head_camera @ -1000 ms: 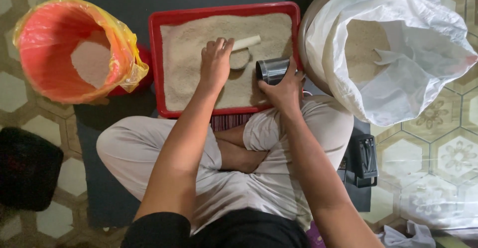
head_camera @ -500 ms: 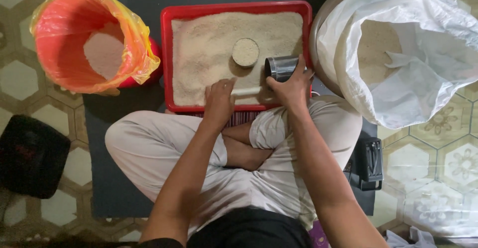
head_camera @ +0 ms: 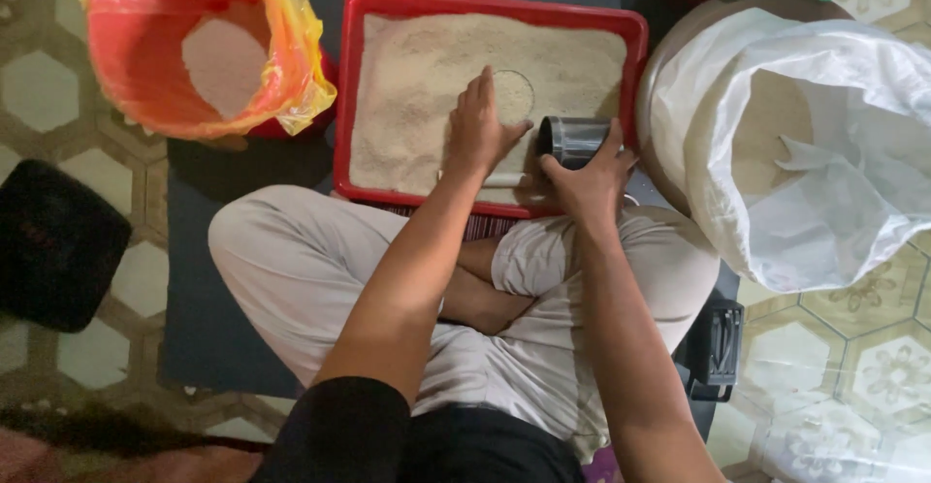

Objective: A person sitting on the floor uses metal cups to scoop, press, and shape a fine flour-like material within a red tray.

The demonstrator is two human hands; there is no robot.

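Note:
A red tray [head_camera: 346, 105] full of pale grain lies on the floor in front of my crossed legs. My left hand [head_camera: 480, 129] rests flat on the grain, fingers apart, next to a round scoop [head_camera: 516, 95] whose white handle [head_camera: 504, 180] pokes out near the tray's front edge. My right hand [head_camera: 587, 177] grips a dark metal cup [head_camera: 572, 139] lying on its side at the tray's right front corner, mouth towards the left hand.
An orange plastic-lined bucket [head_camera: 208, 47] holding some grain stands at the left of the tray. A large white sack [head_camera: 805, 134] of grain sits open at the right. A black object [head_camera: 53, 241] lies on the patterned floor tiles at far left.
My left hand moved from the tray's front edge forward onto the grain beside the round scoop. My right hand kept hold of the metal cup at the tray's right corner.

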